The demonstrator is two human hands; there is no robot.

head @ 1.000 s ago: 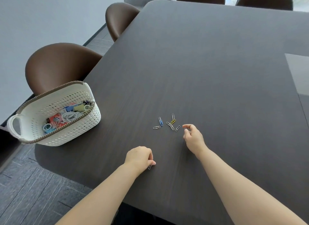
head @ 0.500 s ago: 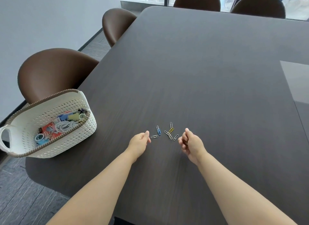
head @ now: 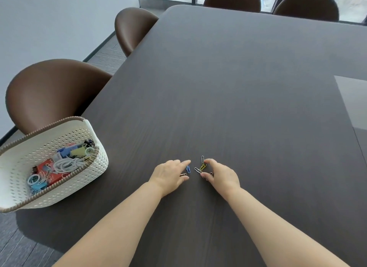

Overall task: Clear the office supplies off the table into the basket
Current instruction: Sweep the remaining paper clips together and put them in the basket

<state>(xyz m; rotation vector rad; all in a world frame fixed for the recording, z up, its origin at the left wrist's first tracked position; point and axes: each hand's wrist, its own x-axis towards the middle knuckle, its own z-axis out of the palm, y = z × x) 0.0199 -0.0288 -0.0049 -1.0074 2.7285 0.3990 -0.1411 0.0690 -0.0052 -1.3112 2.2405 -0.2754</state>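
Observation:
Several small paper clips lie in a cluster on the dark table (head: 248,91): a blue clip (head: 187,169), a yellow clip (head: 203,166) and silver clips (head: 202,159). My left hand (head: 170,175) reaches in from the left, its forefinger and thumb stretched out either side of the blue clip, with a silver clip (head: 183,175) by the thumb. My right hand (head: 220,173) arches over the clips from the right, forefinger and thumb curled around the yellow and silver ones. The white perforated basket (head: 85,179) stands at the table's left edge.
The basket holds binder clips, a white cable, a red packet and more clips. Brown chairs (head: 53,91) stand along the left side and at the far end. A lighter grey panel (head: 353,101) is set into the table at right.
My left hand moved up from the near table edge to the clip cluster and stretched out its fingers. My right hand closed in on the clips from the right. The view shifted slightly.

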